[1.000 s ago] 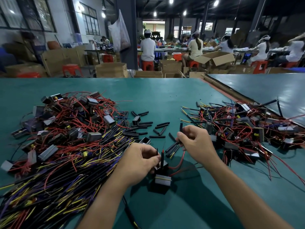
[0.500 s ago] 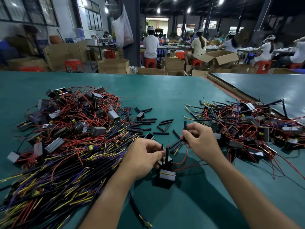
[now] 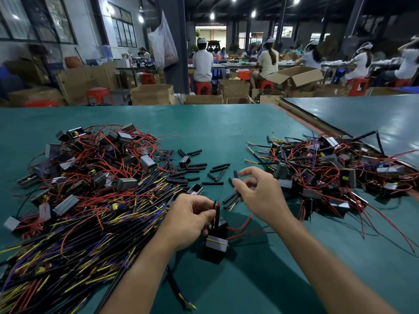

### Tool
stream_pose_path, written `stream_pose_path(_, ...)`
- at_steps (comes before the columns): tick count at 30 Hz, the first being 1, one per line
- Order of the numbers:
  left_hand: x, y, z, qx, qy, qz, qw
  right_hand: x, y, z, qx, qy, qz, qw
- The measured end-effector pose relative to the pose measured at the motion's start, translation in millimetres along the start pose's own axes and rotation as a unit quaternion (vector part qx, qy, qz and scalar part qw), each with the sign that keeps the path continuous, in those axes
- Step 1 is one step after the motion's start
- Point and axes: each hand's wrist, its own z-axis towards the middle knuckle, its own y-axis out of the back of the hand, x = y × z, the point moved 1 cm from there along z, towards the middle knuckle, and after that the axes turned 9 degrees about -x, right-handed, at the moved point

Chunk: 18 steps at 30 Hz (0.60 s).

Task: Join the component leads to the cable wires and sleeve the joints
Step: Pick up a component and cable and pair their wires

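A small black boxy component [image 3: 216, 244] with a yellow band stands on the green table [image 3: 226, 123] in front of me. My left hand [image 3: 190, 217] pinches its upright leads and a sleeved wire [image 3: 217, 213] with a red tip. Red leads [image 3: 242, 225] curl off to the right of the component. My right hand [image 3: 258, 192] hovers a little to the right and above, thumb and forefinger closed on a short black sleeve [image 3: 236, 181], the other fingers spread.
A big heap of cables and components [image 3: 86, 196] fills the left. Another tangle of components with red leads [image 3: 335, 175] lies to the right. Loose black sleeves [image 3: 204, 172] are scattered between them. A second table [image 3: 362, 116] adjoins at the right.
My right hand has lifted and moved slightly right with the sleeve, its fingers spreading. The left hand keeps its grip on the leads.
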Motion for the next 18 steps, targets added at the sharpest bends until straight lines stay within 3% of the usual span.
stream_pose_path(2,0.2,-0.8,-0.6,-0.002,0.001,0.002,1.000,-0.7,0.0,-0.1,-0.035,0.001,-0.091,0.995)
stream_pose_path(5,2.7,-2.6,0.8,-0.007,-0.001,-0.004,1.000,11.9,-15.5,11.1,-0.053,0.053,-0.143,0.987)
stream_pose_path(9,5.9,-4.1,4.8,-0.016,-0.012,-0.010,1.000,27.2,-59.6,54.3,0.055,0.059,-0.238,0.968)
stream_pose_path(12,8.4,-1.8,4.6,-0.023,-0.015,-0.013,1.000,29.1,-81.0,80.9,0.159,0.039,-0.350,0.922)
stream_pose_path(18,18.0,7.2,13.3,-0.069,-0.018,0.047,0.996,38.0,-49.9,78.9,0.262,0.074,-0.426,0.863)
